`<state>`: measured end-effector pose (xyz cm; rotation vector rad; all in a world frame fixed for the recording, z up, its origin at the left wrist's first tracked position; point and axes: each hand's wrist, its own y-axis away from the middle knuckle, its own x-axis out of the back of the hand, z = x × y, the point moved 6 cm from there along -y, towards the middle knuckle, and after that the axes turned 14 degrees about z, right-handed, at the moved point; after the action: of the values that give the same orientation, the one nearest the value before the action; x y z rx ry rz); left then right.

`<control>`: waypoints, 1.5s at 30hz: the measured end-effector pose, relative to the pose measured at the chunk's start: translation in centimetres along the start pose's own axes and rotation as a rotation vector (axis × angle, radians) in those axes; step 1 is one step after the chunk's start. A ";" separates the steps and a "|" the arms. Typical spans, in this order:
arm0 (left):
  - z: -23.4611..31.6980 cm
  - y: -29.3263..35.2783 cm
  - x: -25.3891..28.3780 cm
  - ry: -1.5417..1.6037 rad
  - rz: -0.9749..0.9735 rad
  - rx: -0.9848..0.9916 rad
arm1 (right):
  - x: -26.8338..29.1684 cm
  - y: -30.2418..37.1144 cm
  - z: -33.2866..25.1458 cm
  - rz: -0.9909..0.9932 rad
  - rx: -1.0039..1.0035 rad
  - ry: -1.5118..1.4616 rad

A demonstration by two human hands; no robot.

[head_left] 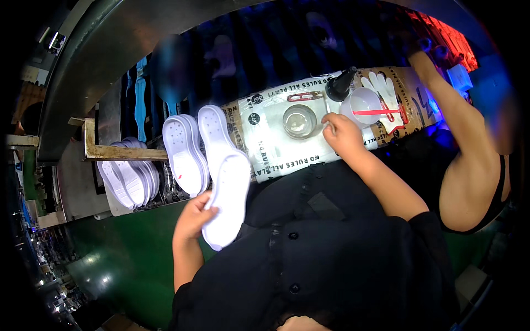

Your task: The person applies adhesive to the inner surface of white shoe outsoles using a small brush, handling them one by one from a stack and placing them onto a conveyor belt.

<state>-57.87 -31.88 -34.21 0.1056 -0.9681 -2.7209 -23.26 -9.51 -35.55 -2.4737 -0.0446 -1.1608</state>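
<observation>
My left hand (194, 216) is closed on the edge of a white shoe sole (229, 193), holding it tilted in front of my body. Just beyond it lies another white sole (213, 129), partly covered by the held one. My right hand (345, 134) is at the bench, its fingertips pinched together to the right of a round clear glass jar (299, 121). A thin pale line shows above those fingertips, but I cannot make out what they hold. Touching or close behind that hand stands a translucent plastic cup (361, 102) with a red strip across it.
Stacked white soles (185, 154) and more soles (128, 176) lie at the left by a metal frame (124, 152). Red thread snips (303, 96), a black cone-shaped bottle (340, 84) and white gloves (381, 91) lie around the jar. Another person's arm (455, 110) reaches in at right.
</observation>
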 end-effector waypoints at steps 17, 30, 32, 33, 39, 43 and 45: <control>3.4 -2.5 -6.5 0.440 0.026 -0.127 | 4.9 -3.1 -4.7 -0.080 -0.296 -0.759; 3.8 -4.7 -7.2 0.267 0.237 -0.226 | 0.4 -2.9 -2.7 -0.157 -0.246 -0.455; 4.0 -4.8 -7.4 0.255 0.242 -0.220 | 0.4 -2.9 -2.7 -0.151 -0.198 -0.421; 4.1 -4.9 -7.4 0.244 0.245 -0.219 | 0.5 -2.8 -2.9 -0.139 -0.167 -0.405; 4.9 -5.0 -7.8 0.285 0.280 -0.276 | 3.6 -3.0 -4.8 -0.125 -0.195 -0.477; 5.9 -5.1 -8.7 0.279 0.285 -0.288 | 2.8 -1.6 -4.0 -0.193 -0.107 -0.384; 6.2 -5.3 -8.9 0.207 0.284 -0.329 | 3.4 -2.0 -3.9 -0.130 -0.097 -0.450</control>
<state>-51.30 -21.83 -32.86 0.1702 -0.4331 -2.5038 -24.28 -9.57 -30.06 -2.8054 -0.2849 -0.6423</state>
